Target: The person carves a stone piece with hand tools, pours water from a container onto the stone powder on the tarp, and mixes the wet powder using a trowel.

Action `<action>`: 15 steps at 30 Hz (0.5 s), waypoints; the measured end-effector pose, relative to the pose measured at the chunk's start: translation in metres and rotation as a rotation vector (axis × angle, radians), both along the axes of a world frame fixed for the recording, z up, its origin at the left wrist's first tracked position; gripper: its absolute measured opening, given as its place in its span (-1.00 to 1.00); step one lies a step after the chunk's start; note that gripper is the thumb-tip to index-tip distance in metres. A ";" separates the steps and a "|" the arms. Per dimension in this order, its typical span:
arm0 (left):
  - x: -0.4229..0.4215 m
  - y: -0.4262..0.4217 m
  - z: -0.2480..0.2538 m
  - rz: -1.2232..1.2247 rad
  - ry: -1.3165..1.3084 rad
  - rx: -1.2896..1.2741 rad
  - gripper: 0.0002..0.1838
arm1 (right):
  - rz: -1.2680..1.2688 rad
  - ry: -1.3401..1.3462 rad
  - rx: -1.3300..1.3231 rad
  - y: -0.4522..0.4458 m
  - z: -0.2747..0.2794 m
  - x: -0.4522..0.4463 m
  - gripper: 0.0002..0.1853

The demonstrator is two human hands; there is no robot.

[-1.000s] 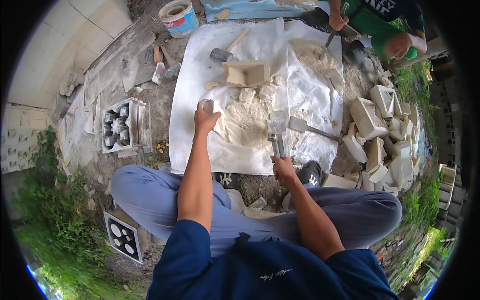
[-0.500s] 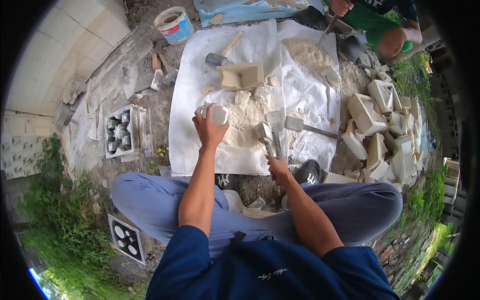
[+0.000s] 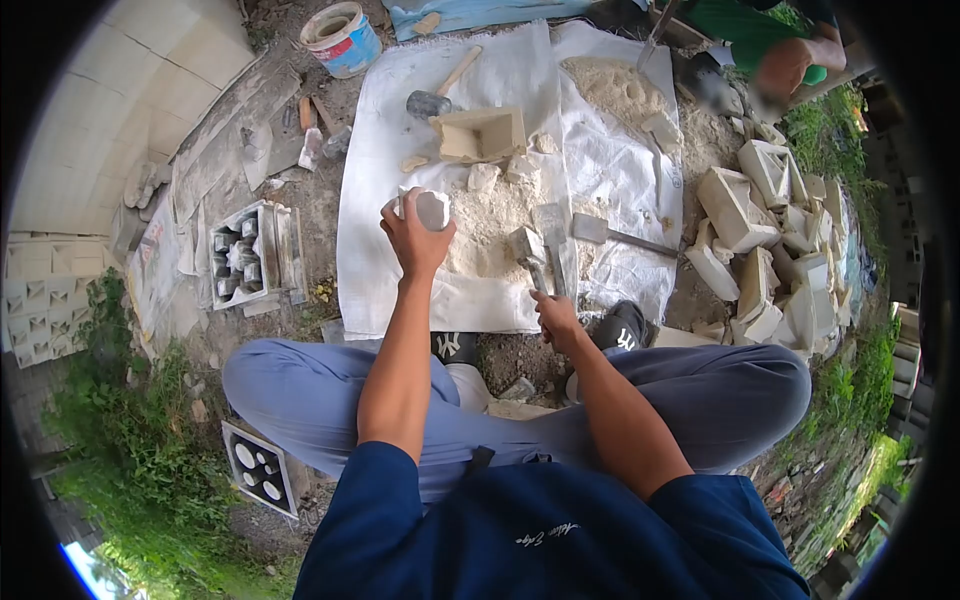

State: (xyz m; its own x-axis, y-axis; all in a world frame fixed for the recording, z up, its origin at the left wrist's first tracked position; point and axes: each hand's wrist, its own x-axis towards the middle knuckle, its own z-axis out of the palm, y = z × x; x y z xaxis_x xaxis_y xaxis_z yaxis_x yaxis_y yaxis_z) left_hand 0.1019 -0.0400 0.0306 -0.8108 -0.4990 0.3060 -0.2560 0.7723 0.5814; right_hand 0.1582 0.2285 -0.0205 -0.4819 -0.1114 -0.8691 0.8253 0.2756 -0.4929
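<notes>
My left hand (image 3: 415, 243) is wrapped round a pale broken chunk (image 3: 432, 210) with a flat greyish face, held over the white sheet. My right hand (image 3: 558, 320) grips the handle of a small hammer (image 3: 526, 246), whose metal head is over the powdery rubble. Close beside the hammer is a flat-bladed metal tool (image 3: 550, 222); whether my fingers also touch it I cannot tell. Ahead of my left hand sits an open, box-shaped pale block (image 3: 482, 138) with a broken edge. Small lumps (image 3: 484, 178) rest just below it.
A mallet (image 3: 430, 104) and another flat-bladed tool (image 3: 630, 238) lie on the white sheet (image 3: 380, 270). Broken hollow blocks (image 3: 735, 210) are piled right. A metal mould (image 3: 240, 258) stands left, a bucket (image 3: 342, 42) far left. Another person (image 3: 790, 65) sits far right.
My left hand has turned the chunk slightly, so more of its flat grey face shows. The right hand keeps its grip. My view has shifted a little, and the other person's hand has left view.
</notes>
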 end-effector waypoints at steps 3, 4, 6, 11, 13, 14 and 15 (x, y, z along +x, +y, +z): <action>0.007 0.004 0.000 0.038 -0.013 -0.170 -0.16 | 0.020 0.026 0.002 -0.003 0.004 -0.017 -0.54; 0.003 -0.001 -0.005 -0.013 0.028 -0.097 -0.17 | 0.003 0.056 -0.014 -0.002 0.001 -0.015 -0.52; 0.006 0.002 -0.002 0.021 0.008 -0.120 -0.17 | 0.021 0.047 -0.003 -0.002 0.003 -0.016 -0.52; 0.006 -0.010 -0.013 0.046 -0.079 -0.065 -0.17 | 0.044 0.025 0.033 -0.004 0.007 -0.018 -0.53; 0.010 -0.012 -0.018 0.089 -0.083 -0.054 -0.15 | 0.065 0.002 0.027 -0.003 0.002 -0.021 -0.56; 0.010 -0.014 -0.022 0.172 -0.168 0.124 -0.14 | 0.141 0.135 0.117 -0.004 -0.001 -0.023 -0.59; 0.010 -0.018 -0.023 0.257 -0.250 0.301 -0.12 | 0.220 0.270 0.203 -0.007 -0.002 -0.027 -0.56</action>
